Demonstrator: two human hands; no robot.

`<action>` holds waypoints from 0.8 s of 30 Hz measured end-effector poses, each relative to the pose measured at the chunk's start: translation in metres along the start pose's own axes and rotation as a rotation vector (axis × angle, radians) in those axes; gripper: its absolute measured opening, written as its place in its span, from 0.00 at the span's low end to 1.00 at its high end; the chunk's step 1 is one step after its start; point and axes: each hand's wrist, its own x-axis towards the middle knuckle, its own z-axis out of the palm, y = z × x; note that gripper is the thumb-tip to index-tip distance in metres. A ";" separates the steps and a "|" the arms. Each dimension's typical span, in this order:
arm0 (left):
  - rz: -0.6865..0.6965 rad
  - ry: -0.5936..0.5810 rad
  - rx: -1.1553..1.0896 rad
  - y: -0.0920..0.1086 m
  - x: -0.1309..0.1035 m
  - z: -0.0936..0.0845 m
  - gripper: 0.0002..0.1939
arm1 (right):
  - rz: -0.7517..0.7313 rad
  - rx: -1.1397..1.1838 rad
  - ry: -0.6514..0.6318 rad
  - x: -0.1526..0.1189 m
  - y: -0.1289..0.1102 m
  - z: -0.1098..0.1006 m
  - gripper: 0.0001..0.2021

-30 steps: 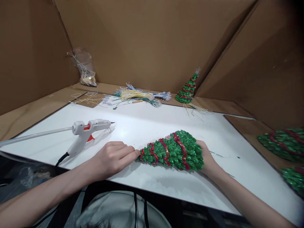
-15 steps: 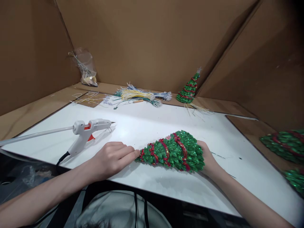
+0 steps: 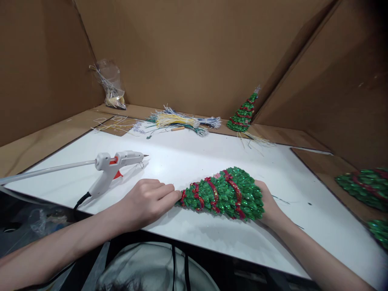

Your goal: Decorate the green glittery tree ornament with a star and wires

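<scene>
A small artificial Christmas tree (image 3: pixel 222 194) of glittery green leaves, wound with a red garland, lies on its side above the front of the white board, its tip pointing left. My left hand (image 3: pixel 153 200) is closed on the narrow tip, fingers pinched together. At the wide base, my right hand (image 3: pixel 266 200) holds the tree from behind; its fingers are hidden by the leaves. To the left, a white hot glue gun (image 3: pixel 113 165) with a red trigger stands on the board, a long glue stick sticking out of its back.
Bundles of white, yellow and green wires (image 3: pixel 178 120) lie at the back, by a wooden-handled tool (image 3: pixel 178 129). A decorated tree (image 3: pixel 242 115) leans in the right corner. A clear bag (image 3: pixel 113 87) stands back left. More green trees (image 3: pixel 363 186) lie at right. Cardboard walls (image 3: pixel 194 52) surround the board.
The view has shifted slightly, so everything sits a little further right. Both hands keep their hold on the tree, with hardly any other movement.
</scene>
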 end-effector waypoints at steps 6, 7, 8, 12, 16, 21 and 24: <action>-0.023 -0.019 0.010 0.002 0.002 -0.002 0.07 | 0.017 0.020 0.027 -0.001 -0.001 0.003 0.12; -0.026 -0.022 0.013 0.002 0.003 -0.003 0.07 | 0.022 0.026 0.027 -0.001 -0.001 0.003 0.12; -0.029 -0.025 0.019 0.003 0.003 -0.003 0.06 | 0.027 0.033 0.027 -0.001 -0.001 0.003 0.12; -0.015 -0.032 0.058 0.005 0.004 -0.003 0.05 | 0.046 0.066 0.070 -0.002 -0.001 0.006 0.11; -0.002 -0.011 0.093 0.006 0.004 -0.002 0.05 | 0.062 0.084 0.117 -0.003 -0.003 0.009 0.09; -0.006 -0.026 0.099 0.006 0.005 -0.003 0.06 | 0.080 0.098 0.148 -0.007 -0.004 0.011 0.12; -0.016 -0.016 0.101 0.007 0.005 -0.002 0.06 | 0.078 0.091 0.162 -0.008 -0.003 0.011 0.11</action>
